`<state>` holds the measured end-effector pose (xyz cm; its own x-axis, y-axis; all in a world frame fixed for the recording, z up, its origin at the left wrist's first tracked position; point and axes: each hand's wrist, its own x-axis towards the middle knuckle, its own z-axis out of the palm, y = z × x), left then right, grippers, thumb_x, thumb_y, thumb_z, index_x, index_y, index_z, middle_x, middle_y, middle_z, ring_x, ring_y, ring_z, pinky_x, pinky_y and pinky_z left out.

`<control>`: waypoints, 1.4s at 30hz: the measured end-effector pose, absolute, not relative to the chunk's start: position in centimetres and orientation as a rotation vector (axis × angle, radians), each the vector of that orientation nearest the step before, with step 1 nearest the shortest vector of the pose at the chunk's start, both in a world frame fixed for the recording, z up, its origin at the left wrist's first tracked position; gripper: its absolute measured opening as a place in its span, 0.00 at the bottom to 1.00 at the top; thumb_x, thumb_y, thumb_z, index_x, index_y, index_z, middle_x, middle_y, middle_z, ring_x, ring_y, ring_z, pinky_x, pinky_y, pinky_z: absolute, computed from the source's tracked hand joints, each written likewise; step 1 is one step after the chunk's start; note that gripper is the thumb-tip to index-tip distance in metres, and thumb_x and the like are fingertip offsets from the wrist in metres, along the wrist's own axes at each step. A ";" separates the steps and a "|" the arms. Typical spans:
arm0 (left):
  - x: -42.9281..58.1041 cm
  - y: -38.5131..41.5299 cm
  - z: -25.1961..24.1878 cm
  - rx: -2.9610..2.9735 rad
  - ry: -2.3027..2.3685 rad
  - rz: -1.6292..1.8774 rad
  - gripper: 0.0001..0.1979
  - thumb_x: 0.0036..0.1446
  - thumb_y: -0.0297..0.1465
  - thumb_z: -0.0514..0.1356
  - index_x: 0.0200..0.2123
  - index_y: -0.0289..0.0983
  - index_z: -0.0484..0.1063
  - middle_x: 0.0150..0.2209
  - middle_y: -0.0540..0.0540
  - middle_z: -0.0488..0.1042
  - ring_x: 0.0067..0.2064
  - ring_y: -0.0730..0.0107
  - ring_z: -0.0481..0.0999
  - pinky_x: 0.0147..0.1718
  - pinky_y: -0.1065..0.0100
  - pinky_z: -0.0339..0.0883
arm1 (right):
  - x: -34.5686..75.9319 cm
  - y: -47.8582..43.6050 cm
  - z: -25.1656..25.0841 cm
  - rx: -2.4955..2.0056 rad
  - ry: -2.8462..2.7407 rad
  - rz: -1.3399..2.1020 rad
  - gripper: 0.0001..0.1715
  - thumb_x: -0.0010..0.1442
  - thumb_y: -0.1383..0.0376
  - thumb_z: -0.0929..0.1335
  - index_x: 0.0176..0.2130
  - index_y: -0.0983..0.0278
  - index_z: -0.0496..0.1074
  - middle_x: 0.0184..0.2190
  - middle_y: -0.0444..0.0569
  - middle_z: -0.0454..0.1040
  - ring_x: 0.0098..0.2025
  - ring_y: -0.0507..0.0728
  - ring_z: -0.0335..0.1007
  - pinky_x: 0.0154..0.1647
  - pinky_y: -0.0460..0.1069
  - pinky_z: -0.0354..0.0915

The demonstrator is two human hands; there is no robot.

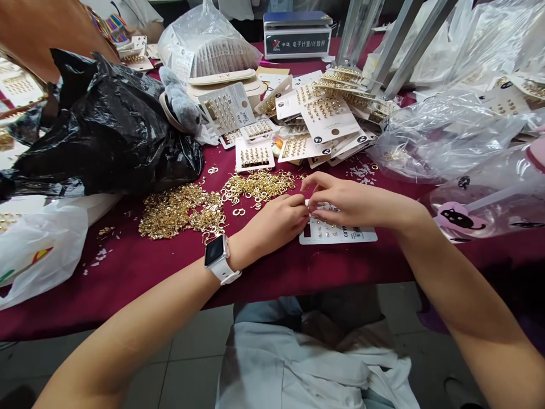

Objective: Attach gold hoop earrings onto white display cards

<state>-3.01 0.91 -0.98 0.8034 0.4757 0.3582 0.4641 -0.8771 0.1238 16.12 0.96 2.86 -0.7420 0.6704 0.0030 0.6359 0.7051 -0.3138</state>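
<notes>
A white earring card (340, 232) lies flat on the dark red tablecloth (140, 267) at the table's front edge. Both my hands meet just above its left end. My left hand (275, 220), with a white smartwatch on the wrist, is curled with fingertips pinched together. My right hand (340, 200) pinches toward the same spot, thumb and forefinger closed. Whatever sits between the fingertips is too small to make out. Heaps of loose gold earrings (187, 210) lie just left of my left hand.
A pile of filled earring cards (323, 119) sits behind my hands. A crumpled black bag (106, 130) fills the left, a white bag (38, 244) below it. Clear plastic bags (447, 136) crowd the right. A digital scale (297, 35) stands at the back.
</notes>
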 end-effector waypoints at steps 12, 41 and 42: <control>-3.1 0.9 -0.4 3.075 0.680 0.427 0.09 0.62 0.25 0.50 0.38 0.31 0.70 0.35 0.44 0.71 0.35 0.70 0.70 0.35 0.71 0.66 | 16.1 0.8 2.9 -1.044 -2.784 0.539 0.08 0.58 0.68 0.62 0.34 0.66 0.69 0.44 0.54 0.66 0.42 0.57 0.68 0.44 0.51 0.66; -2.6 0.7 -0.9 2.949 0.776 0.527 0.16 0.45 0.16 0.52 0.37 0.30 0.72 0.38 0.43 0.74 0.39 0.67 0.74 0.39 0.69 0.72 | 16.3 2.1 2.5 -0.996 -2.727 0.775 0.03 0.54 0.68 0.63 0.28 0.65 0.64 0.38 0.49 0.62 0.37 0.53 0.61 0.39 0.49 0.59; -2.5 0.7 -0.9 2.947 0.782 0.527 0.16 0.45 0.16 0.52 0.37 0.30 0.72 0.38 0.43 0.74 0.39 0.67 0.74 0.39 0.69 0.72 | 16.3 2.1 2.5 -0.998 -2.730 0.773 0.04 0.54 0.67 0.63 0.28 0.65 0.64 0.38 0.49 0.62 0.37 0.53 0.61 0.39 0.49 0.59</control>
<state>-2.53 0.67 -0.93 0.8143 0.4892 0.3124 0.4729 -0.8712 0.1316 16.34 2.13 2.50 -0.7720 0.6337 -0.0485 0.5651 0.6495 -0.5087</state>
